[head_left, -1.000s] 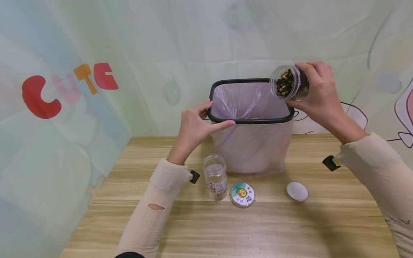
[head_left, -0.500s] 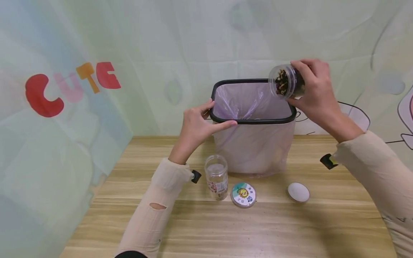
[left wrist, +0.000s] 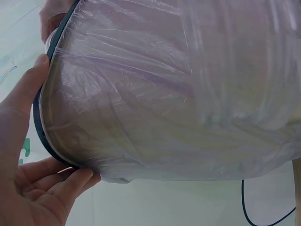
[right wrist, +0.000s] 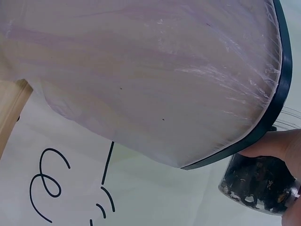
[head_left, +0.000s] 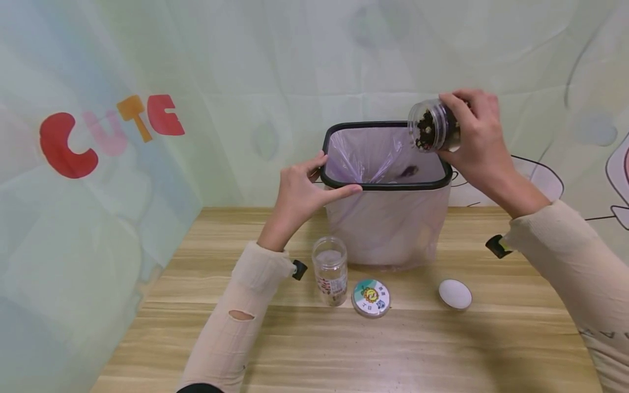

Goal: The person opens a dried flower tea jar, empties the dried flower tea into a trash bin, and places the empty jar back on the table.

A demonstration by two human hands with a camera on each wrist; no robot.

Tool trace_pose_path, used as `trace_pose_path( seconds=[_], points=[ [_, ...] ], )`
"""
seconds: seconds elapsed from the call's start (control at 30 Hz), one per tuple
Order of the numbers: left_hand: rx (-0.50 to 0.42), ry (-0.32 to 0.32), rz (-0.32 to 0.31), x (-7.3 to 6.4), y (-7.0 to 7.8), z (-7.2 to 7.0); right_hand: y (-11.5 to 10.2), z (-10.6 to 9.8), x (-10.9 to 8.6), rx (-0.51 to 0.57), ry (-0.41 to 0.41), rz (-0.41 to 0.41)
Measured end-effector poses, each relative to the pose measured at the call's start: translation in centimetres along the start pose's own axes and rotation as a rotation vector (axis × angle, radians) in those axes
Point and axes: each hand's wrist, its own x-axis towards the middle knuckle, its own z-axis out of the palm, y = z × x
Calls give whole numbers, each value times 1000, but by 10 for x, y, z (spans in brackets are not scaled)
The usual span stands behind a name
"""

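My right hand (head_left: 484, 128) grips a clear plastic jar (head_left: 451, 128) of dark dried bits, tipped on its side with its mouth over the right part of a trash bin (head_left: 385, 226). A blurred dark clump (head_left: 409, 171) is in the air inside the bin, below the jar's mouth. My left hand (head_left: 301, 188) holds the bin's black rim at the left front corner, thumb on the front and fingers on the left side. In the left wrist view those fingers (left wrist: 77, 183) press the rim and its thin purple liner (left wrist: 117, 103). The right wrist view shows the jar's dark-filled base (right wrist: 256, 181).
An uncapped clear jar (head_left: 330, 273) with a printed label stands before the bin's left part. Beside it lie a round printed lid (head_left: 371, 298) and, further right, a white lid (head_left: 454, 293). A patterned curtain (head_left: 275, 65) hangs behind the wooden table (head_left: 344, 355).
The right hand has moved slightly left and tipped the jar further down. The contents have shifted toward its mouth, and a dark clump now drops into the bin. The left hand stays at the rim.
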Motion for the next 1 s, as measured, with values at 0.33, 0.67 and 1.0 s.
trace_pose_path(
  seconds=[0.33, 0.67, 1.0],
  points=[
    [4, -1, -1, 0, 0, 0, -1, 0, 0, -18, -12, 15],
    [15, 14, 11, -1, 0, 0, 0, 0, 1, -21, -11, -6],
    [6, 10, 8, -2, 0, 0, -1, 2, 0, -43, -13, -44]
  ],
)
